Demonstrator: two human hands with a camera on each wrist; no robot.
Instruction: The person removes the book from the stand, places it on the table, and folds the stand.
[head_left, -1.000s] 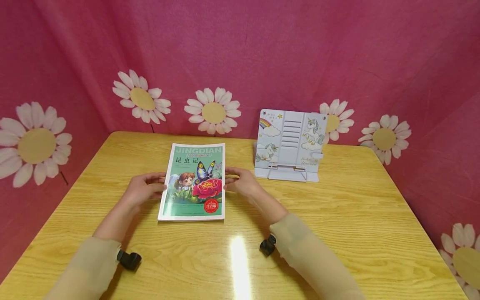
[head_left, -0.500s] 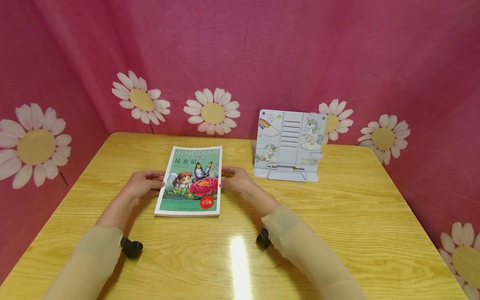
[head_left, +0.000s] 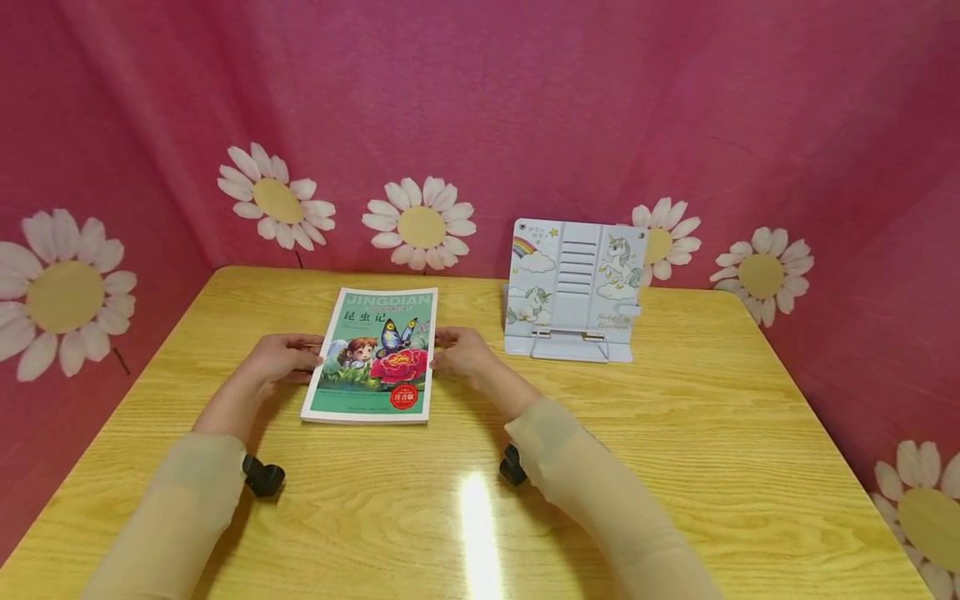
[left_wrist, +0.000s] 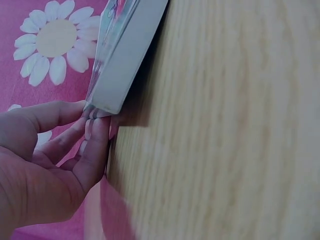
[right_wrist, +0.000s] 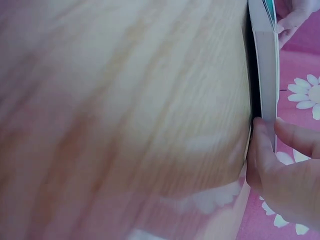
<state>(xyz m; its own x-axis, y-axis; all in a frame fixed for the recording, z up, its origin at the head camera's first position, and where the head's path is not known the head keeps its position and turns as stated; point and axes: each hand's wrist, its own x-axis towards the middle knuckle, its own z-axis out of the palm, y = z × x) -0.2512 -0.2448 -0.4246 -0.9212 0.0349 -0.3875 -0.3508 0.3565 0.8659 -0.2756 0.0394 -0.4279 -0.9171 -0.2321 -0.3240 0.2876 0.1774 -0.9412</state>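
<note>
A green paperback book [head_left: 371, 358] with a butterfly and a red flower on its cover lies face up, low over the table. My left hand [head_left: 281, 360] pinches its left edge, thumb on the cover side and fingers beneath. At the opposite edge my right hand [head_left: 465, 354] grips it the same way. In the left wrist view the left hand [left_wrist: 55, 160] holds the book [left_wrist: 130, 55] by its side, with a dark gap under it. The right wrist view has the right hand [right_wrist: 285, 170] pinching the book [right_wrist: 267, 75] between thumb and fingers.
To the right of the book a white unicorn book stand [head_left: 573, 287] stands upright near the back of the wooden table [head_left: 712, 433]. A pink curtain [head_left: 480, 108] with daisies hangs behind and at both sides.
Both hands have moved the book slightly left and a little away from me, holding it at both sides throughout. The view has shifted slightly; the book stand stays put.
</note>
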